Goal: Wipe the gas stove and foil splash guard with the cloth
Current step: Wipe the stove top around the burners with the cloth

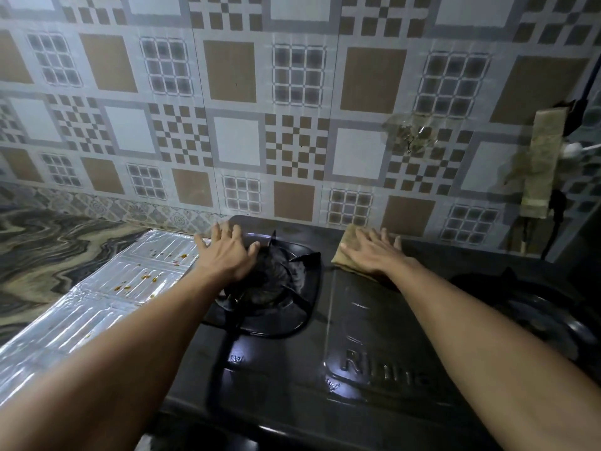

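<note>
A black gas stove (pixel 357 320) fills the lower middle of the head view. Its left burner grate (pixel 279 288) lies under my left hand (pixel 227 252), whose fingers are spread and straight over the burner's far left side. My right hand (pixel 370 252) lies flat with straight fingers on a tan cloth (pixel 343 255), pressing it onto the stove's back middle. The silver foil splash guard (pixel 97 297) lies flat to the left of the stove, with orange-brown spatters on it.
The right burner (pixel 536 307) sits at the right edge. A patterned tile wall (pixel 292 109) rises right behind the stove. A marbled counter (pixel 48 249) extends to the left. A tan strip (pixel 540 164) and dark cables hang on the wall at right.
</note>
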A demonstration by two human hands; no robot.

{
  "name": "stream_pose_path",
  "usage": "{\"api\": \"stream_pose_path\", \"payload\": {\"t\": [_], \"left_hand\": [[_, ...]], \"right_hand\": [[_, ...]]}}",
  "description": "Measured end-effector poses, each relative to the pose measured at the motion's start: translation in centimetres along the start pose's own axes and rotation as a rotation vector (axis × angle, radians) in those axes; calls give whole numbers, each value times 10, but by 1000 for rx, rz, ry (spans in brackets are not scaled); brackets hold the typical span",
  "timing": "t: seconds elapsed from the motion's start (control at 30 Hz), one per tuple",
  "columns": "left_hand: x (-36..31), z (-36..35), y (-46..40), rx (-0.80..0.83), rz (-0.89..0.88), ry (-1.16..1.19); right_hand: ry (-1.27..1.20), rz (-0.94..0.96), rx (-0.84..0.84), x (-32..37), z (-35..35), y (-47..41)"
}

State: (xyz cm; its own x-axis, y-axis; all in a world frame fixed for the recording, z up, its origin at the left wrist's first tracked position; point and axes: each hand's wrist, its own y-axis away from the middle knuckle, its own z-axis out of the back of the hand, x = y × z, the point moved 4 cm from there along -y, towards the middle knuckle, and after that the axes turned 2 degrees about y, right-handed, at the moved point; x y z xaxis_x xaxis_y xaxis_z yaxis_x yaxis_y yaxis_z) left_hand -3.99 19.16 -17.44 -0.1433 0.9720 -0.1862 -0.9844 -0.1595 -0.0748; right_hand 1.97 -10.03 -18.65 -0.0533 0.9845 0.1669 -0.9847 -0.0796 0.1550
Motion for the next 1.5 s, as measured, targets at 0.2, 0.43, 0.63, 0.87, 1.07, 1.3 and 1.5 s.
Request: {"api": "stream_pose_path", "payload": {"t": [0.2, 0.43, 0.63, 0.87, 1.07, 1.3, 1.5], "left_hand": [[16, -3, 4, -27, 178, -26], [34, -1, 3, -18, 321, 33], [51, -9, -6, 42, 396, 117], [43, -11, -2, 30, 336, 98], [38, -8, 1, -4, 324, 117], [39, -9, 1, -48, 350, 125], [38, -8, 2, -109, 408, 203]], "right_hand": [[137, 77, 4, 12, -10, -18], [188, 197, 3, 43, -5, -49], [176, 317, 188, 57, -2, -72], [295, 398, 279, 42, 4, -82], [300, 454, 227, 84, -8, -98], [220, 638, 389, 132, -7, -116], [156, 670, 402, 175, -8, -120]]}}
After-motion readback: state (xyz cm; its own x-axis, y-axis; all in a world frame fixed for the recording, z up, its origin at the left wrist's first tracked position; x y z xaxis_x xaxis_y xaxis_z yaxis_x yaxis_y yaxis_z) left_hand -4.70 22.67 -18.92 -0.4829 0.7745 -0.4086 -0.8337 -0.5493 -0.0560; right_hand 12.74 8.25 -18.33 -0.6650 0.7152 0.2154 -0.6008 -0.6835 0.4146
